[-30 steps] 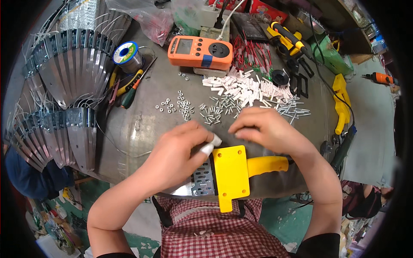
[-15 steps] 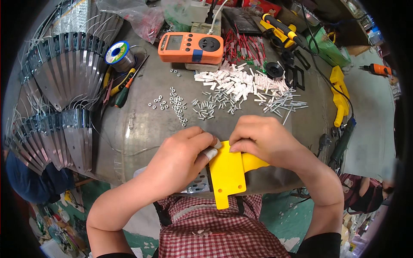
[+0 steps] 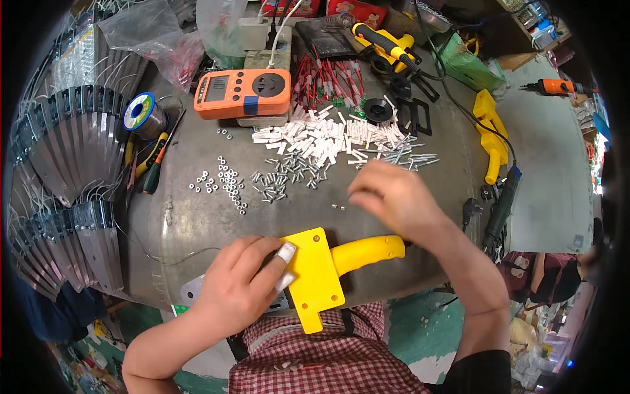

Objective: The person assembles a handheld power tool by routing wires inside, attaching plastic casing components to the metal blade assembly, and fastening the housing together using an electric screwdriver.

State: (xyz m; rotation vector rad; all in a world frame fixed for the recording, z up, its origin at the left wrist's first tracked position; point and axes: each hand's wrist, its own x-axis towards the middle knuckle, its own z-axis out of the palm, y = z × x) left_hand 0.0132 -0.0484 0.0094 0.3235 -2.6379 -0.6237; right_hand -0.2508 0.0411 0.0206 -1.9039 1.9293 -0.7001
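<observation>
"Yellow plastic piece (image 3: 318,279): where does it lie from the hands?"

"It is just to the right of the left hand (image 3: 241,279), whose white-wrapped fingertips (image 3: 286,252) touch its left edge. If they clamp it, I cannot tell. The right hand (image 3: 397,200) is above the worktop (image 3: 190,226), apart from the piece, its fingers bent inward; blur hides whether they are together."

"And the shapes?"

"The piece has a flat, smooth plate with round holes, and a rounded handle (image 3: 367,255). Ring-shaped metal nuts (image 3: 230,180) and thin, shiny screws (image 3: 292,174) lie scattered farther away."
</observation>
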